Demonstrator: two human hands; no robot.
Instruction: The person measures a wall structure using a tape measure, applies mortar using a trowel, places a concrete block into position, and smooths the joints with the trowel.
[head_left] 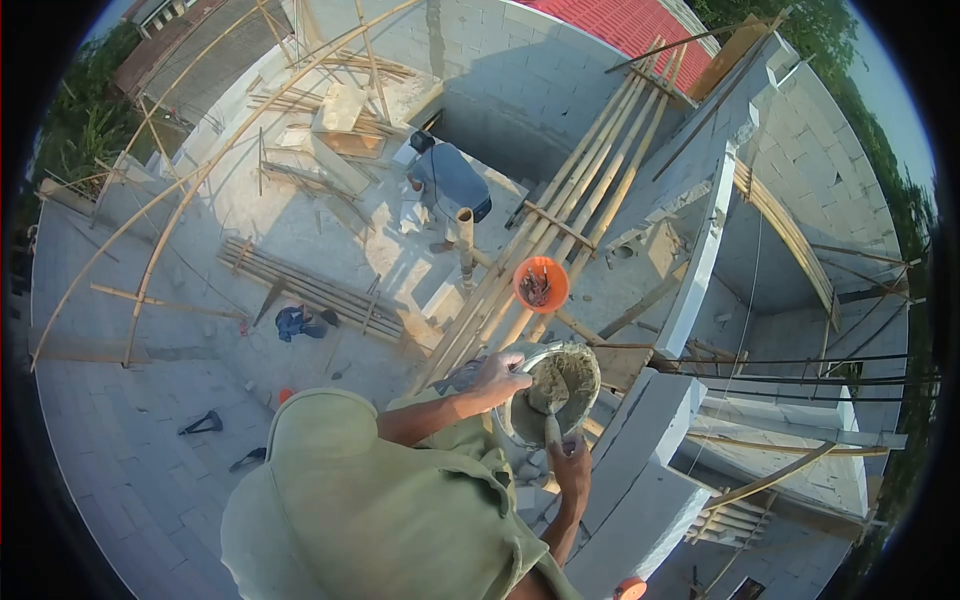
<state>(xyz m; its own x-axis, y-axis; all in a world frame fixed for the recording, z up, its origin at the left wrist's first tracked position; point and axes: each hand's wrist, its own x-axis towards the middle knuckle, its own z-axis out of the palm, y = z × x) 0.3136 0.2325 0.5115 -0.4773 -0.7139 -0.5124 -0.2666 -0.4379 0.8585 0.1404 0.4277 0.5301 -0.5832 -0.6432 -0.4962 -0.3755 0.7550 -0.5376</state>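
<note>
My left hand [497, 381] is closed on the rim of a bucket [512, 432] and tilts it. Grey wet mortar [577, 374] lies inside and coats the bucket's wall. In my right hand [570, 464] is the handle of a trowel [550, 397]; its blade rests in the mortar and is partly covered by it. Beyond the bucket, an orange bucket [541, 284] holding small dark pieces stands on the bamboo poles [560, 225]. To the right of my right hand is the block wall top [635, 450].
On the floor below, another person [455, 180] bends over pale blocks. Planks [300, 285] and a blue cloth bundle [298, 323] lie to the left. Long bamboo poles [185, 190] cross the left side. Dark rods [800, 377] run across the right.
</note>
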